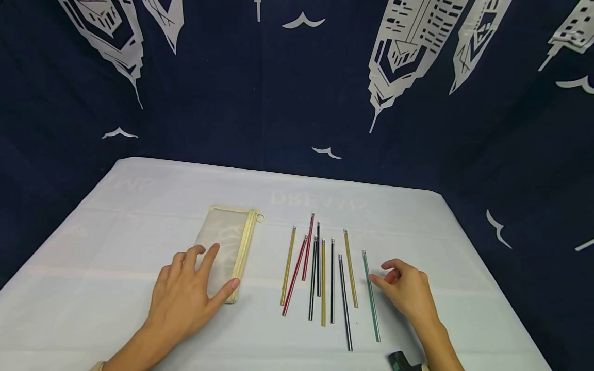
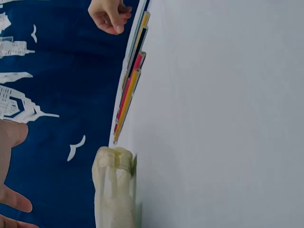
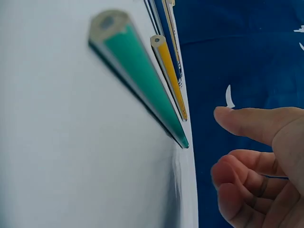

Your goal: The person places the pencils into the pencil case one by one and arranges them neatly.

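Note:
A cream zip pouch point(image 1: 227, 229) with sheer sides lies left of centre on the white tabletop. My left hand point(image 1: 183, 296) is spread over it, thumb at the zip edge and fingers across the sheer panel. To the right, several unsharpened pencils lie roughly side by side, including red point(image 1: 295, 275), yellow point(image 1: 350, 268) and black point(image 1: 332, 283) ones. The rightmost is a green pencil point(image 1: 372, 299). Beside it is my right hand point(image 1: 408, 293), fingers loosely bent and holding nothing. Its thumb tip overlaps the green pencil in the head view; the right wrist view shows the thumb apart from the pencil point(image 3: 142, 78).
A dark blue cloth point(image 1: 223, 103) with white building and bird prints hangs behind the table point(image 1: 162, 196). Near my right wrist, a dark device point(image 1: 401, 360) shows at the bottom edge. A metal ring point(image 1: 260, 218) hangs from the pouch's zip.

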A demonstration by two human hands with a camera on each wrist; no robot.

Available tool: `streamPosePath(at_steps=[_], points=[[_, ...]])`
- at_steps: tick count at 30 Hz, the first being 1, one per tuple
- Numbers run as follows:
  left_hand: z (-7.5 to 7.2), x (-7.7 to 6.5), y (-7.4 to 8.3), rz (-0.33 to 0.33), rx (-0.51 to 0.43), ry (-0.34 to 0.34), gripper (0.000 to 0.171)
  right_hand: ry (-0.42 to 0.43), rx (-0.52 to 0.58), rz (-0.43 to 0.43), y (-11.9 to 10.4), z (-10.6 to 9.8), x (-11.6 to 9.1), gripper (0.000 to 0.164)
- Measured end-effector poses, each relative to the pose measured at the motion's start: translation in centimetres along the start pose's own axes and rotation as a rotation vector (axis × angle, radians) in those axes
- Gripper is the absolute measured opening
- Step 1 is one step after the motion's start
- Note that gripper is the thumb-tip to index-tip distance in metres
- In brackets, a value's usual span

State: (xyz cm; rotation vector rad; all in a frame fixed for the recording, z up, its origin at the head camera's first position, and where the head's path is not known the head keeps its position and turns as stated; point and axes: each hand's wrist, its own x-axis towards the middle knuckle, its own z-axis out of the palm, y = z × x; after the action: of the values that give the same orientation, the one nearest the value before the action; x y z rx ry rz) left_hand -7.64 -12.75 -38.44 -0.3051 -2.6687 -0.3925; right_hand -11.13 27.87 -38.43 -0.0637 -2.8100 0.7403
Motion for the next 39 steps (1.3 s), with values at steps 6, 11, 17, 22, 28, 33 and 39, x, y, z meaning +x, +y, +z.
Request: streamPosePath(at_steps=[6,11,17,22,28,33,39], points=[[0.1,0.1,-0.3,0.027,-0.012,0.102,0.067,-0.085,-0.006,0.061,0.1,-0.1,0.1,0.033],[0.4,0.2,-0.3,0.039,-0.029,0.135,0.061,-0.157,0.023,0.125,0.3,0.0,0.2,0.036],[1.0,0.1,-0.5,0.074,-0.040,0.158,0.053,-0.202,0.095,0.200,0.5,0.4,0.1,0.036],[1.5,0.4,-0.7,0.122,-0.059,0.210,0.048,-0.229,0.125,0.233,0.6,0.5,-0.1,0.034],[2.4,0.6,-1.1,0.152,-0.055,0.234,0.046,-0.250,0.149,0.249,0.8,0.8,-0.2,0.033],[2.7,0.8,-0.9,0.108,-0.028,0.158,0.051,-0.256,0.149,0.248,0.8,0.8,-0.2,0.032],[2.9,1.1,-0.3,0.010,-0.023,-0.021,0.062,-0.271,0.197,0.267,0.7,1.0,-0.1,0.024]])
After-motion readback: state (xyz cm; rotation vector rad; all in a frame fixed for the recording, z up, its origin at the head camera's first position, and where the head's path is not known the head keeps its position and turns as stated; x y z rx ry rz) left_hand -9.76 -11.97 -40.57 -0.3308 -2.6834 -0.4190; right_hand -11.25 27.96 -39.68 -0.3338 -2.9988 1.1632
